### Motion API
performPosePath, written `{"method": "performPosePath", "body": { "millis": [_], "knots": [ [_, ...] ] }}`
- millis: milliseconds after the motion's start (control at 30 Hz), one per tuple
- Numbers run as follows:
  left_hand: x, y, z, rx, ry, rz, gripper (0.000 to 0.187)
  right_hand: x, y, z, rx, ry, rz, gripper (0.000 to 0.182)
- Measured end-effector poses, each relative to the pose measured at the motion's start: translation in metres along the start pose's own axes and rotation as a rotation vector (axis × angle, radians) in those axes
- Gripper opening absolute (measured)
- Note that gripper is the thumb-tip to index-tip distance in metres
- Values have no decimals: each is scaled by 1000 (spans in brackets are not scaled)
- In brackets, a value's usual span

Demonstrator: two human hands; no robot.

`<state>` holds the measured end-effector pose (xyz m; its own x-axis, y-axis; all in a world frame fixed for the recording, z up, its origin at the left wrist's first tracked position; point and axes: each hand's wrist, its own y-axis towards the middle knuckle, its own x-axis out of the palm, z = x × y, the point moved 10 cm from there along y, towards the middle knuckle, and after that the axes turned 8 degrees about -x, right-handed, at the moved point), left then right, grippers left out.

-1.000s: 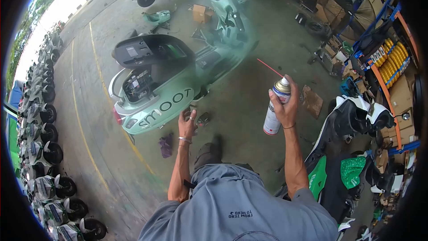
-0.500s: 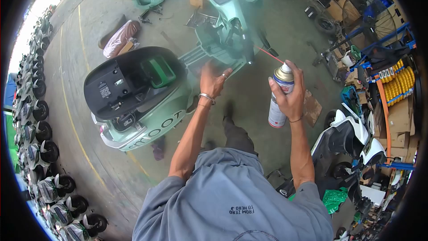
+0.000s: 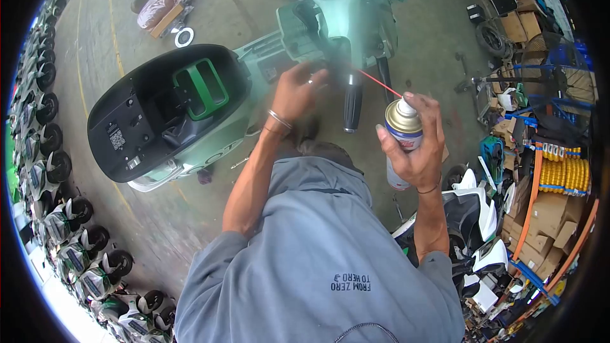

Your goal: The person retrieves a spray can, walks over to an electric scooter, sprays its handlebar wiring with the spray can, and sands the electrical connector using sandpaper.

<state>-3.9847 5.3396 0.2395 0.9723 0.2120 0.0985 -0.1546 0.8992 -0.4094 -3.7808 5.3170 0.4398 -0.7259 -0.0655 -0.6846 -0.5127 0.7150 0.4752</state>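
My right hand (image 3: 419, 146) grips a spray can (image 3: 402, 124) with a white nozzle and gold top, held nearly upright. From its nozzle a thin red straw (image 3: 380, 82) points at the handlebar area of a mint-green scooter (image 3: 337, 16). A pale haze hangs around the straw's tip. The black handlebar grip (image 3: 353, 105) sticks out toward me, left of the can. My left hand (image 3: 298, 92) is raised just left of that grip, apart from it, its fingers smeared by motion. The scooter's black under-seat compartment (image 3: 143, 117), with a green handle (image 3: 206, 92), lies farther left.
Rows of scooters (image 3: 76, 254) line the left side. A wrapped brown seat (image 3: 168, 0) and a white ring (image 3: 184, 37) rest on the floor at upper left. Shelving with yellow coils (image 3: 562, 174), cardboard boxes (image 3: 549, 216) and white scooter panels (image 3: 486, 209) crowd the right.
My view has shifted closer to the handlebar. The straw's tip now sits near the inner end of the handlebar grip, and my left hand has risen toward it. The can stays in my right hand.
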Motion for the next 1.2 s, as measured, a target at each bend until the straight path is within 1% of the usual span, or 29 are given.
{"method": "performPosePath", "body": {
  "millis": [67,100,200,267,400,467,500,567,800,867,967,1100,1167,1200],
  "knots": [
    [-7,2,-11,-147,-175,-111,42,5,9,-1,11,-24,-64,61],
    [-12,4,-10,-159,-184,-111,42,7,14,-1,19,-25,-77,61],
    [-20,10,-8,-141,-204,-131,41,16,30,-5,-21,-19,-150,61],
    [-24,13,1,-46,-72,-129,40,23,39,-11,-66,-37,-204,61],
    [-27,15,17,-82,-108,-144,40,42,54,-7,-39,-37,-249,61],
    [-29,7,20,1,5,-68,40,44,48,-9,-13,-64,-276,61],
    [-30,10,20,2,1,-66,40,47,51,-9,-16,-65,-280,61],
    [-31,12,26,67,7,-70,39,51,55,-7,-11,-80,-290,60],
    [-34,9,35,56,82,-43,39,57,57,-6,25,-104,-316,59],
    [-38,10,35,74,133,10,42,55,57,-6,35,-111,-299,60],
    [-35,9,31,61,81,7,47,53,55,-6,28,-127,-305,60],
    [-36,9,31,51,122,8,52,54,54,-6,24,-127,-310,60],
    [-32,1,24,42,13,-13,58,37,48,-6,-10,-160,-180,61],
    [-32,2,22,44,14,-12,58,35,49,-5,-12,-159,-179,61]
  ]
}}
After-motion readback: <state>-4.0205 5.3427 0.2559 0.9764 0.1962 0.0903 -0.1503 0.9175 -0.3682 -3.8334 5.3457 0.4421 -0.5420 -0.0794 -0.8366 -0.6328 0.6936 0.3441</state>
